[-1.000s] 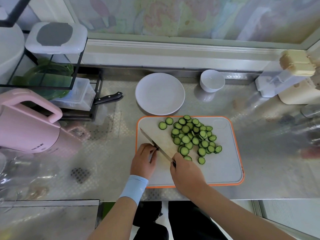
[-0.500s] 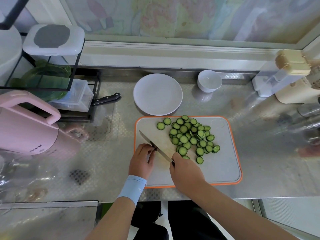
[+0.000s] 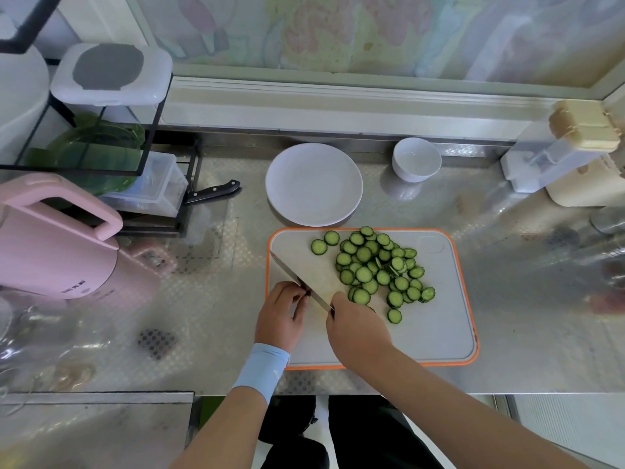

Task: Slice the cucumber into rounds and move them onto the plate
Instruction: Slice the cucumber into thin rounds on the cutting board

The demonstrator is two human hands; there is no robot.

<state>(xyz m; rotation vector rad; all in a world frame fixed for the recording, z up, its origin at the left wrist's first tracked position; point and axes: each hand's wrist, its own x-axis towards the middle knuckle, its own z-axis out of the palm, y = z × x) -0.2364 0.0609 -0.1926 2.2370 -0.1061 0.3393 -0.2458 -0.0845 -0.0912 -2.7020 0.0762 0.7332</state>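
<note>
- While the left hand curls its fingers down onto a small dark cucumber end, almost all of it hidden beneath them, the right hand has its fingers clamped round the handle of a knife. Its broad pale blade slants away close against the left fingertips.
- Just beyond and to the right of the right hand's fingers lies a loose heap of cucumber rounds. They are thin flat discs with dark green rind and paler flesh, and many overlap.
- Under both hands sits a cutting board, a matte grey rounded rectangle with an orange rim.
- Past the knife tip, just beyond the board's far edge, stands a round, smooth white plate, with a small white bowl to its right.
- Well to the left of the left fingers, a second knife pokes its black handle out from a black wire rack, and a glossy pink kettle stands nearer.
- Everything rests on a worktop of shiny metal embossed with a fine checked pattern, backed by a pale ledge and a frosted, faintly coloured pane.
</note>
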